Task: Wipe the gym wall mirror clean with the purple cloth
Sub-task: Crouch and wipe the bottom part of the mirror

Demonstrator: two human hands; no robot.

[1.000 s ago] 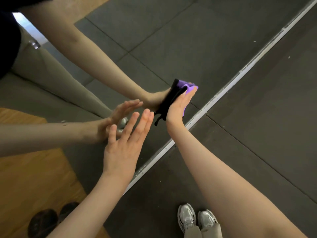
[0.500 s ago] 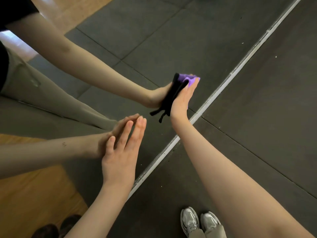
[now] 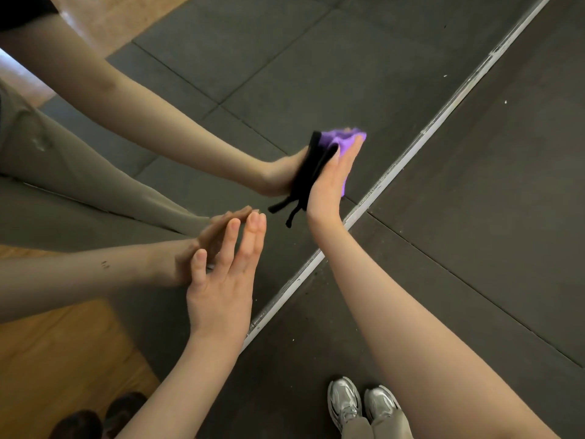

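The wall mirror [image 3: 253,74] fills the upper left and reflects both my arms. My right hand [image 3: 329,182] lies flat with straight fingers and presses the purple cloth [image 3: 340,142] against the glass, just above the mirror's lower metal trim [image 3: 411,150]. The cloth has a black edge, and its thin black straps hang below my wrist. My left hand [image 3: 221,289] is lower left of it, fingers straight and together, fingertips touching the glass. It holds nothing.
Dark rubber floor tiles [image 3: 474,217] run along the right of the trim. My silver sneakers [image 3: 361,403] stand close to the mirror base. Wooden flooring [image 3: 47,359] shows reflected in the glass at lower left.
My right hand has slid the cloth a little up the glass. My left hand stays against the mirror, its fingers drawn closer together.
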